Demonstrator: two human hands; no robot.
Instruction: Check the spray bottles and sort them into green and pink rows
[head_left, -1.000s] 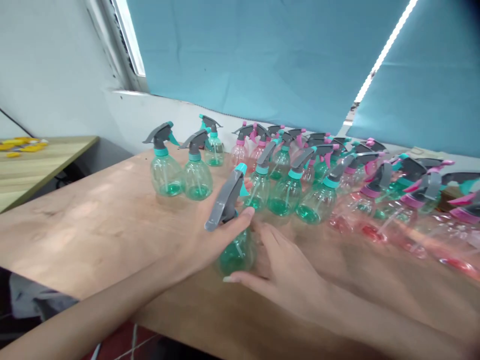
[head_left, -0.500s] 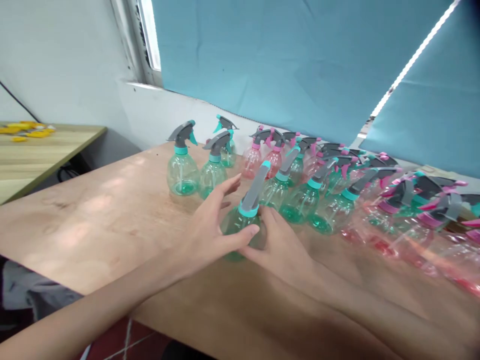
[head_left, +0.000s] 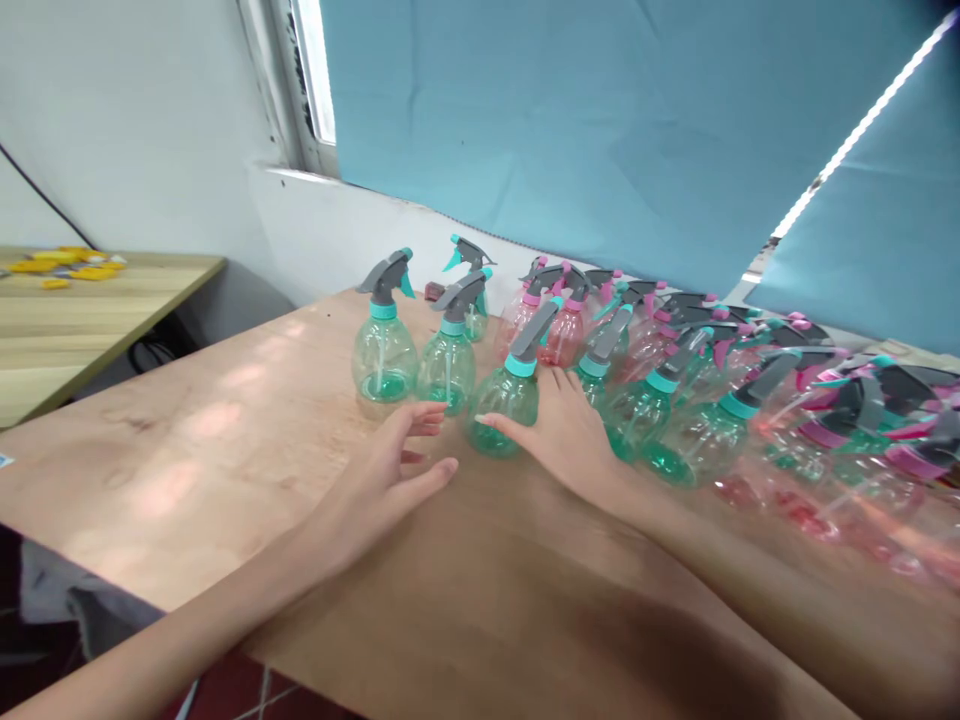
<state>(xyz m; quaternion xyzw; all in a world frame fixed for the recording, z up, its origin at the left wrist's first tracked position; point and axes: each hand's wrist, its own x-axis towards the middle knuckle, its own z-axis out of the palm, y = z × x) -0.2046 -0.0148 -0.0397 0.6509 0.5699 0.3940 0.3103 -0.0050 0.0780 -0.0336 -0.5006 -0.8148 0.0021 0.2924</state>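
Note:
A clear green spray bottle (head_left: pixel 501 400) with a grey and teal trigger head stands upright on the wooden table (head_left: pixel 225 480). My right hand (head_left: pixel 566 425) is wrapped round its right side, the thumb across the front and the fingertips partly hidden behind it. To the left and nearer to me, my left hand (head_left: pixel 397 455) is held with thumb and fingers apart and nothing between them. Just beyond it stand two more green spray bottles, one farther left (head_left: pixel 385 355) and one closer to the held bottle (head_left: pixel 447 365).
Rows of green and pink spray bottles (head_left: pixel 705 430) extend to the right, several close together. At the back, another green bottle (head_left: pixel 474 312) stands near the wall. A second table (head_left: pixel 97 325) at left bears yellow pieces (head_left: pixel 67 262). A blue sheet (head_left: pixel 562 130) covers the window.
The green bottle has moved away from me with my right hand, up close to the other bottles. My left hand has come off it and drawn back to the left.

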